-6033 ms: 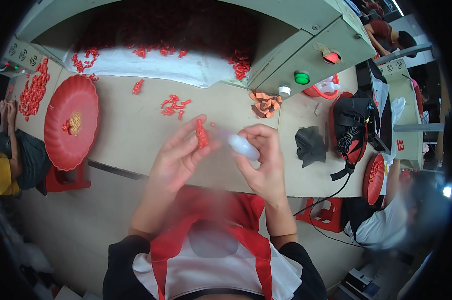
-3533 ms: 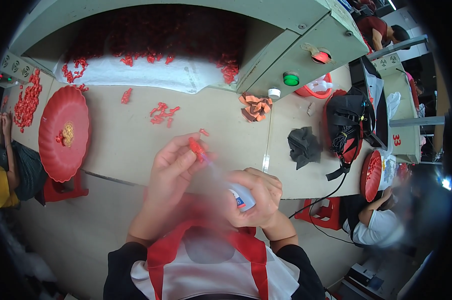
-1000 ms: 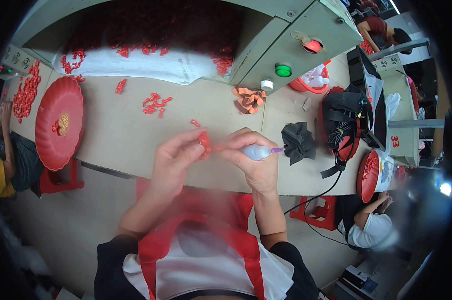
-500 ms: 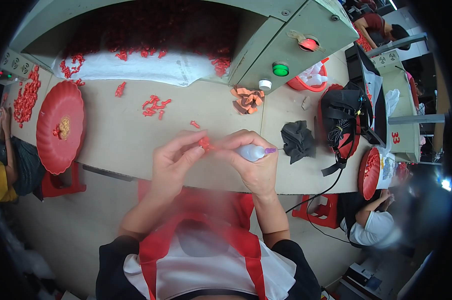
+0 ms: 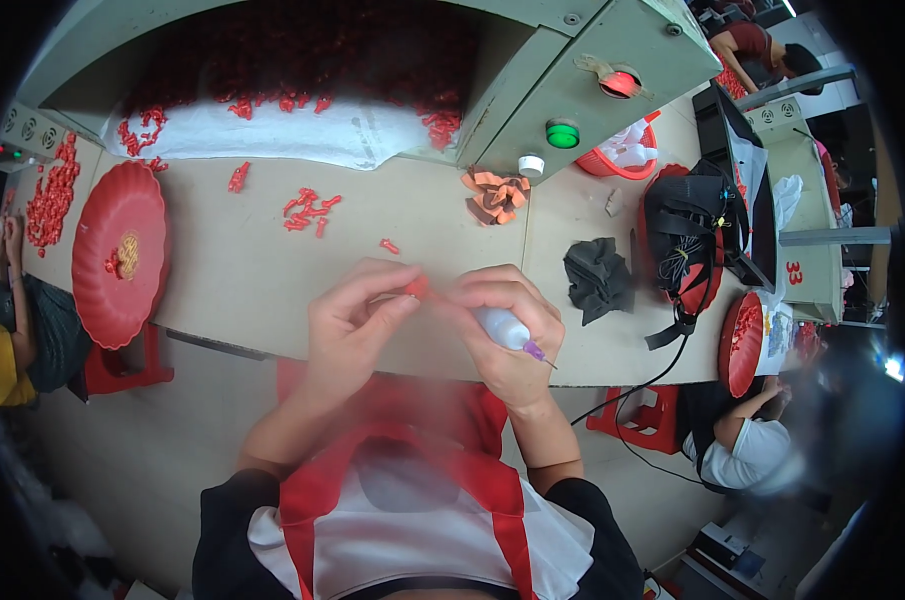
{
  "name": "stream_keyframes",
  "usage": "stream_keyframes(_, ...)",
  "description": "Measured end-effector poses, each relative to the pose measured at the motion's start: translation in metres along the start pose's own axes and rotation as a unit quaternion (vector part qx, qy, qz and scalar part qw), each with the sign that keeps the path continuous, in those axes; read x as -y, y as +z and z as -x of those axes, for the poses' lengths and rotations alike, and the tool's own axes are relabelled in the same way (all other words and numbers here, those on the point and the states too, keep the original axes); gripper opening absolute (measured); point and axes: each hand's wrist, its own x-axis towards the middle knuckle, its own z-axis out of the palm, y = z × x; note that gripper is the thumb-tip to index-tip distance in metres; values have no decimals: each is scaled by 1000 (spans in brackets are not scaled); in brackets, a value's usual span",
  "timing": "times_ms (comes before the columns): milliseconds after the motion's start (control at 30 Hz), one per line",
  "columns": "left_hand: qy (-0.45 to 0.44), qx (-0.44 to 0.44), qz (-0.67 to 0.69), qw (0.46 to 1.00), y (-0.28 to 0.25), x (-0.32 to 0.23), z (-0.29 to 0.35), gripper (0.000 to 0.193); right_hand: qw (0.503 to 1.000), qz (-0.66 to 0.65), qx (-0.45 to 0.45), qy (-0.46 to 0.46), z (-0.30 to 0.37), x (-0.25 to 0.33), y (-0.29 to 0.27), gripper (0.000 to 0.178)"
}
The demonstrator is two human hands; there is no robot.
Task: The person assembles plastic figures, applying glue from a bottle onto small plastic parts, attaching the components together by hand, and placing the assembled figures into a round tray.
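My left hand (image 5: pixel 351 318) is closed, pinching a small red plastic piece (image 5: pixel 418 287) between thumb and fingertips above the table. Facing it, my right hand (image 5: pixel 516 362) curls round a translucent squeeze bottle (image 5: pixel 503 327). The bottle's purple needle tip (image 5: pixel 535 351) points away from the red piece, down to the right. The right thumb and forefinger reach toward the red piece; blur hides whether they pinch another bit. Just beyond my hands lies a single red piece (image 5: pixel 390 246), with a loose group of red pieces (image 5: pixel 308 212) farther left.
A red scalloped tray (image 5: pixel 123 300) stands at the left. Ahead is a grey-green machine (image 5: pixel 533 110) with red pieces heaped in its opening. To the right lie orange-brown scraps (image 5: pixel 496 197), a black cloth (image 5: pixel 599 278), a red basket (image 5: pixel 623 165) and a black bag (image 5: pixel 685 230). Other people sit on both sides.
My right hand has turned, swinging the bottle's purple tip from pointing right to pointing down and right. The left hand keeps its pinch, with less of the red piece showing.
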Motion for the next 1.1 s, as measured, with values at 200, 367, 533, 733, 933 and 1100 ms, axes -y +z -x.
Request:
stream_keyframes(200,33,-17,-11,999,6,-1,4,23,988,-124,-35,87,6,0,3,16)
stream_keyframes(367,3,-8,41,999,0,-2,3,24,982,68,52,-170,-2,-2,-2,20)
stream_keyframes(533,-11,13,47,999,-3,1,5,25,994,20,46,-96,-5,-5,-4,19)
stream_keyframes(733,-4,3,35,999,-3,1,4,26,997,-54,5,52,0,-5,2,17)
stream_keyframes(933,-10,6,14,1000,-10,2,4,24,993,-74,24,94,-2,-6,-1,15)
stream_keyframes(1100,-52,24,71,996,-14,-2,2,21,987,-106,43,113,-3,-10,-2,14)
